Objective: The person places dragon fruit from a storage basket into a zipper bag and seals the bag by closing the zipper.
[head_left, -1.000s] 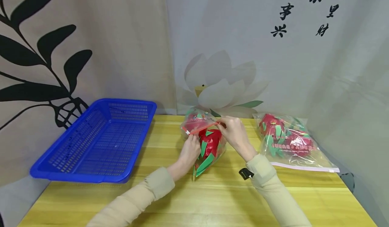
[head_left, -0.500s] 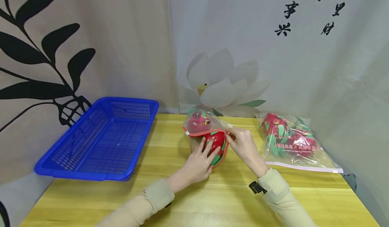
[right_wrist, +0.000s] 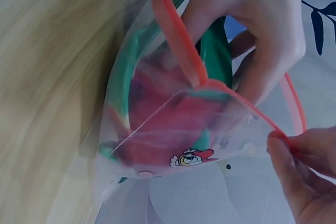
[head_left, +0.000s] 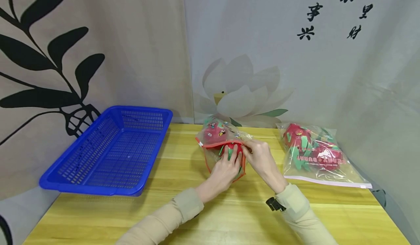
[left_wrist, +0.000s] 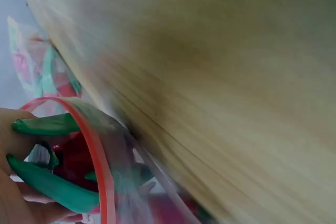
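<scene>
Head view shows me mid-stuffing: my left hand grips the red dragon fruit at the mouth of the zip bag mid-table, while my right hand pinches the orange rim open. Next, I judge, push the fruit fully inside

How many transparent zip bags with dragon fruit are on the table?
2. One zip bag is at the table's middle, held open by the left hand and right hand. The other bag lies at the right, untouched.
</scene>
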The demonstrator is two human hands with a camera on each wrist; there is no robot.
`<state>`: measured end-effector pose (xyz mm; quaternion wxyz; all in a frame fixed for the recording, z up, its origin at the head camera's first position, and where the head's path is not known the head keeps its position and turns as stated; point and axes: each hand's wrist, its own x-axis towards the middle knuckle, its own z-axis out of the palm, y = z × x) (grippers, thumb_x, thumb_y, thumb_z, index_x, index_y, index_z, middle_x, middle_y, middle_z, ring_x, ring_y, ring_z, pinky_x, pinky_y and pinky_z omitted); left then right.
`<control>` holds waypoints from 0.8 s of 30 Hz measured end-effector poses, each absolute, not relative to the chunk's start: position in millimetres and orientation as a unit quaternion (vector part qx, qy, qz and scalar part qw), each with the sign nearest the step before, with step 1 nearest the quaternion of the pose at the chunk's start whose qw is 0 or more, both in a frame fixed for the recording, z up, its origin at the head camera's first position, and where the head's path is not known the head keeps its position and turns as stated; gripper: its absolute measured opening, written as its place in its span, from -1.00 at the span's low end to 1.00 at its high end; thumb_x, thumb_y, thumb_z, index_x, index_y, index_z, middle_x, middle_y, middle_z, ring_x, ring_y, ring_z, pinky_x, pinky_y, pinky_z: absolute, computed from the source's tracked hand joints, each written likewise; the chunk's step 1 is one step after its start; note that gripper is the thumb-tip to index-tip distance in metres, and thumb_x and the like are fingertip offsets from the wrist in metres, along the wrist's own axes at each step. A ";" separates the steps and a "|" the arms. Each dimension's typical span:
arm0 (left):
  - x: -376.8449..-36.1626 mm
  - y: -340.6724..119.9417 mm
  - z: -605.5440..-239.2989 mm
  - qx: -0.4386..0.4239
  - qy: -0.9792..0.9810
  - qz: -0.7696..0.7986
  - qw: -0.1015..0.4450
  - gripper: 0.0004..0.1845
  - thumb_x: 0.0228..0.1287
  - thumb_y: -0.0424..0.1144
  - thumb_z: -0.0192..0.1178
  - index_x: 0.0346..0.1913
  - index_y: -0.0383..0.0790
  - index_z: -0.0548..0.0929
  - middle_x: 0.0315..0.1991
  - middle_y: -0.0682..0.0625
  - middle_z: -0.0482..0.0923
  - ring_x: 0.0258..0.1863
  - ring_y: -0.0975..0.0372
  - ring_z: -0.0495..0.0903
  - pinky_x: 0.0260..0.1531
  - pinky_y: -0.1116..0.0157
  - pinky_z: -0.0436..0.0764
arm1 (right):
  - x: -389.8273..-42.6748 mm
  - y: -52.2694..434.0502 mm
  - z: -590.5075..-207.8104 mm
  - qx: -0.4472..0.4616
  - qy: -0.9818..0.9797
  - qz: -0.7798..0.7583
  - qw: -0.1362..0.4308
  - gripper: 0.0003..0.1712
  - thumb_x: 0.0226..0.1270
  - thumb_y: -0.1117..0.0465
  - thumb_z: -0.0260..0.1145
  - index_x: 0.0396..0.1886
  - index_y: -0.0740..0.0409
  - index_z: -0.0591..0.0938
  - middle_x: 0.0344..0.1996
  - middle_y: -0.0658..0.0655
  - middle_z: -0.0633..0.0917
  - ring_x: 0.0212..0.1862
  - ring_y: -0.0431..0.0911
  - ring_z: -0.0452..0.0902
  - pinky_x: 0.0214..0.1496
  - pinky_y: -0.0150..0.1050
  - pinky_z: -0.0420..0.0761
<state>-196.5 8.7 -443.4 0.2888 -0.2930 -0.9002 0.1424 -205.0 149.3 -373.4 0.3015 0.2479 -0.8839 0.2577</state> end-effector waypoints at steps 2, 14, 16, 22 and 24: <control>-196.5 11.3 -441.6 -0.286 -0.899 0.153 0.293 -0.13 -0.16 0.03 0.47 0.30 -0.14 0.43 0.33 -0.15 0.38 0.17 -0.09 0.52 -0.20 0.35 0.70 | -204.3 147.7 -373.2 0.251 -0.882 0.260 0.301 -0.91 0.09 0.50 0.34 -0.38 0.40 0.73 -0.41 0.30 0.76 -0.39 0.04 0.73 -0.44 -0.23 0.69; -211.4 19.5 -415.6 -0.276 -0.928 0.112 0.224 -0.48 0.12 -0.04 0.30 0.14 -0.16 0.55 -0.20 0.09 0.67 -0.56 0.29 0.59 -0.69 0.44 0.52 | -201.0 141.1 -367.1 0.271 -0.870 0.281 0.300 -0.90 0.10 0.51 0.31 -0.38 0.43 0.73 -0.46 0.28 0.73 -0.52 -0.09 0.64 -0.55 -0.41 0.59; -215.1 19.7 -415.5 -0.273 -0.935 0.075 0.212 -0.58 0.18 -0.08 0.25 0.09 -0.14 0.57 -0.36 0.11 0.62 -0.68 0.31 0.49 -0.75 0.42 0.43 | -201.2 141.9 -368.0 0.268 -0.870 0.286 0.298 -0.89 0.10 0.51 0.31 -0.38 0.42 0.73 -0.47 0.26 0.73 -0.53 -0.11 0.64 -0.55 -0.43 0.58; -217.9 19.3 -426.4 -0.278 -0.938 0.035 0.204 -0.62 0.24 -0.16 0.22 0.12 -0.14 0.57 -0.21 0.06 0.64 -0.61 0.25 0.53 -0.77 0.42 0.42 | -200.2 148.9 -377.8 0.243 -0.887 0.290 0.266 -0.75 0.08 0.45 0.37 -0.19 0.39 0.69 -0.43 0.24 0.70 -0.47 -0.06 0.68 -0.46 -0.33 0.67; -217.1 19.5 -431.4 -0.280 -0.935 0.021 0.216 -0.70 0.23 -0.21 0.23 0.02 -0.14 0.60 -0.23 0.06 0.63 -0.56 0.21 0.55 -0.76 0.41 0.46 | -197.7 152.4 -381.8 0.233 -0.895 0.285 0.253 -0.67 0.06 0.43 0.39 -0.11 0.38 0.67 -0.45 0.22 0.68 -0.47 -0.05 0.68 -0.47 -0.31 0.67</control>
